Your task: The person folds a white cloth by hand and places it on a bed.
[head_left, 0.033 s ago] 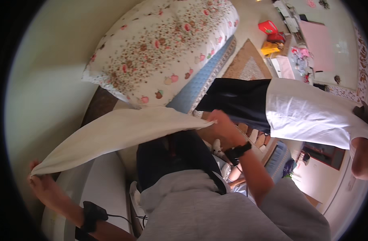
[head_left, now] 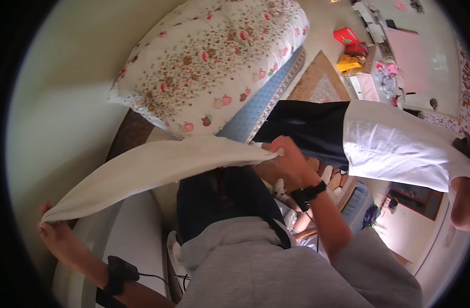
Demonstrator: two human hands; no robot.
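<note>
Stretched across in front of me is a plain off-white cloth [head_left: 142,167], its far edge bowed and its middle sagging a little. My left hand [head_left: 55,231] pinches one corner at the far left, close to the wall. The opposite corner is gripped by my right hand [head_left: 290,158], with a small tip of fabric showing at the fingers. Beyond the cloth lies a bed with a floral quilt [head_left: 209,66] of white, pink and brown over a light blue mattress [head_left: 263,97].
A person in a white shirt [head_left: 394,136] and black shorts stands close on my right. A white cabinet [head_left: 137,231] is at my lower left, with a cable beside it. Farther off are a brown rug [head_left: 319,79], red and yellow bags [head_left: 349,62] and a cluttered desk [head_left: 407,56].
My right hand has shifted slightly to the right with its corner of the cloth. The whole view has moved a little; both hands keep their hold.
</note>
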